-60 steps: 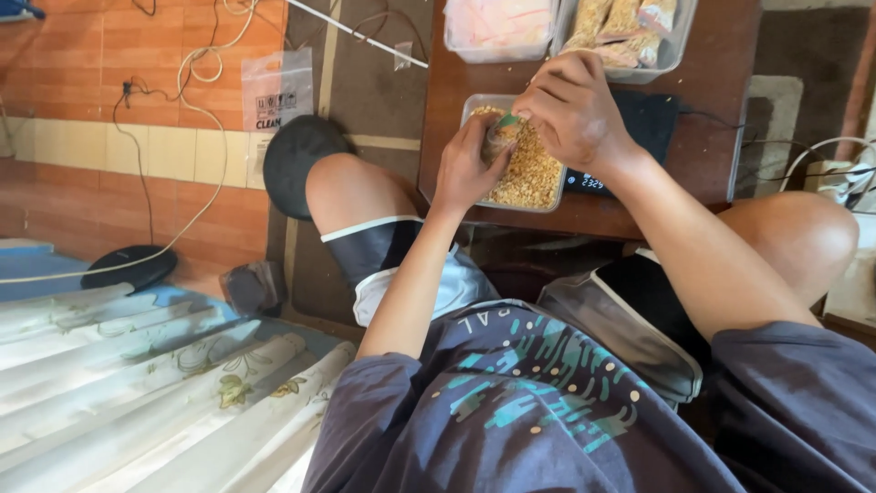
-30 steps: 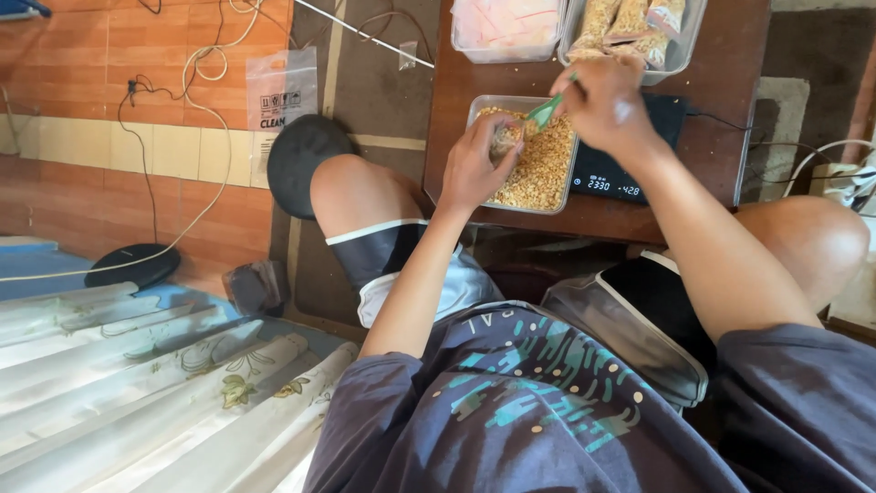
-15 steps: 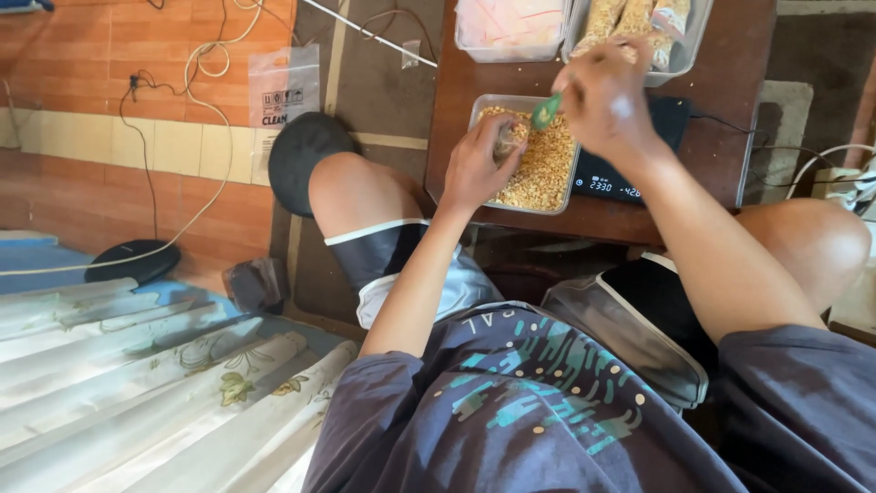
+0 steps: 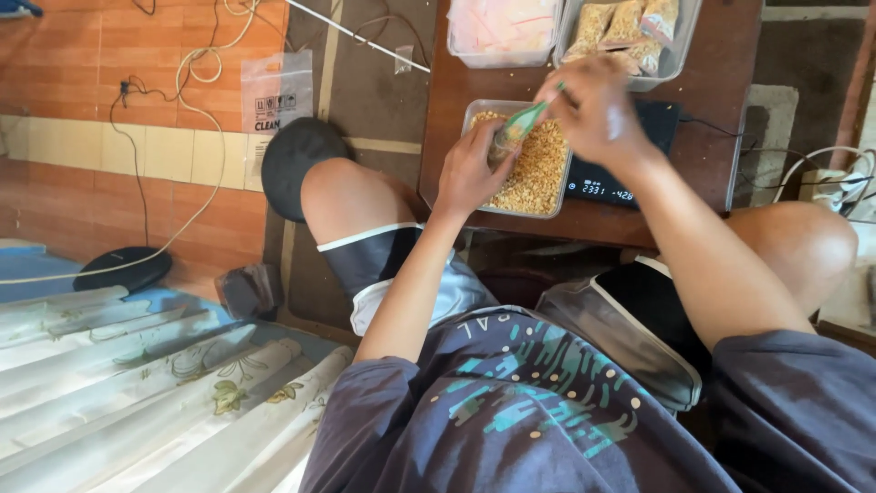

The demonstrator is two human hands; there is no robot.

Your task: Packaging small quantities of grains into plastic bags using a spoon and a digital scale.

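Observation:
A clear tray [image 4: 469, 117] of yellow grain sits on a low brown table [image 4: 721, 82]. My left hand [image 4: 467, 173] holds a small clear bag [image 4: 502, 139] upright over the grain. My right hand [image 4: 598, 114] grips a green scoop [image 4: 527, 116], its tip tilted down into the bag's mouth. A black digital scale [image 4: 639, 178] lies just right of the tray, partly under my right wrist.
Two clear tubs stand at the table's far edge: one with empty plastic bags [image 4: 506, 27], one with filled grain packets [image 4: 630, 32]. A black cushion [image 4: 292, 164], cables [image 4: 196, 82] and a plastic bag lie on the floor at left. My bare knees flank the table.
My right hand lifted from the grain with the green scoop and brought it to the bag's mouth. The left hand kept the bag over the tray.

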